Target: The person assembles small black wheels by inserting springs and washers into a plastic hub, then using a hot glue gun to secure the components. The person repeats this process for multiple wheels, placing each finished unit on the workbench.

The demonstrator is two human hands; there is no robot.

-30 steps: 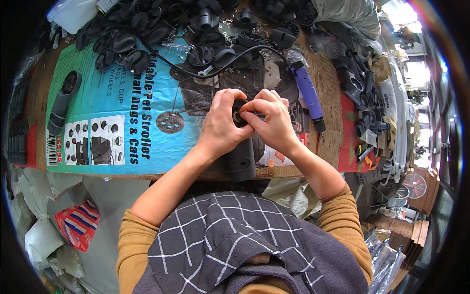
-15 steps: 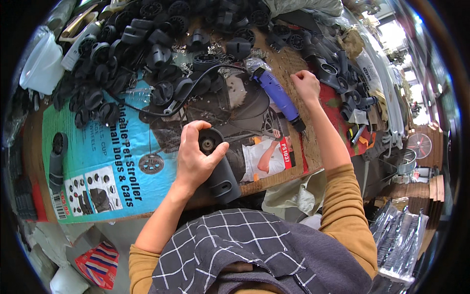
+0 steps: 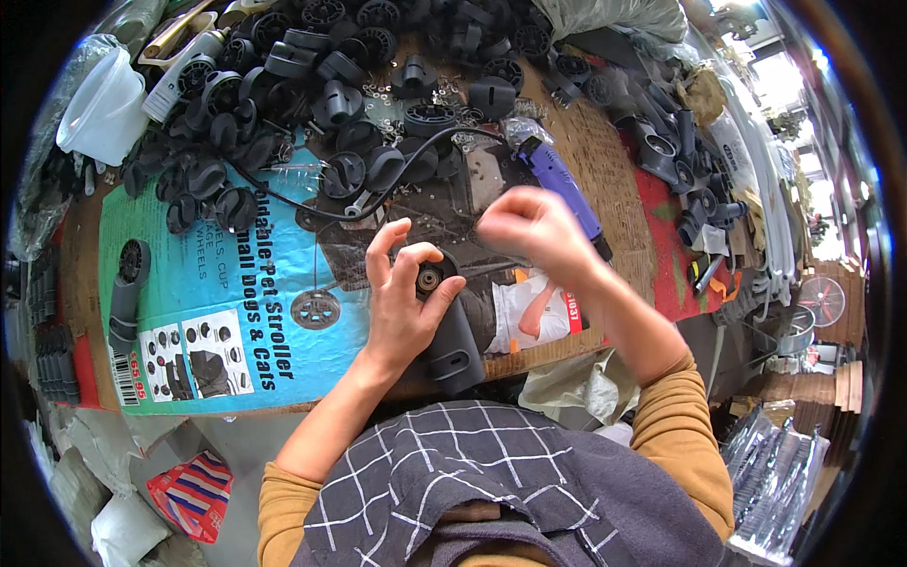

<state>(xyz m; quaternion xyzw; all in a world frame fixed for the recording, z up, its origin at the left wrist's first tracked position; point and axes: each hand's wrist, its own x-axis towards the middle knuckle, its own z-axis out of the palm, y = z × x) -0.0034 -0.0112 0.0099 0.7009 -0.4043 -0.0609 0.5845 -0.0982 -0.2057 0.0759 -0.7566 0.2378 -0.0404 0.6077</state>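
Note:
My left hand (image 3: 402,307) is closed around the upper end of a dark grey plastic bracket (image 3: 455,354). A round metal bearing sits in the opening at that end, and the thumb lies beside it. My index and middle fingers are bent up over the far side. Just to the right, my right hand (image 3: 537,231) is in the air with its fingers drawn together, smeared by motion; anything pinched in them is too small or hidden. Beyond it, a purple power screwdriver (image 3: 564,186) lies on the cardboard, its black cord (image 3: 397,180) curving left.
A heap of black plastic caster parts (image 3: 255,113) covers the far table, with small metal nuts (image 3: 383,109) scattered among them. Another dark bracket (image 3: 129,288) lies at the left. A white tub (image 3: 99,109) stands far left. More grey fittings (image 3: 661,146) sit at the right.
My right hand has swung left and nearer, from beyond the screwdriver toward the bracket. The left hand keeps its hold on the bracket, with its fingers lifted slightly. The view has shifted a little.

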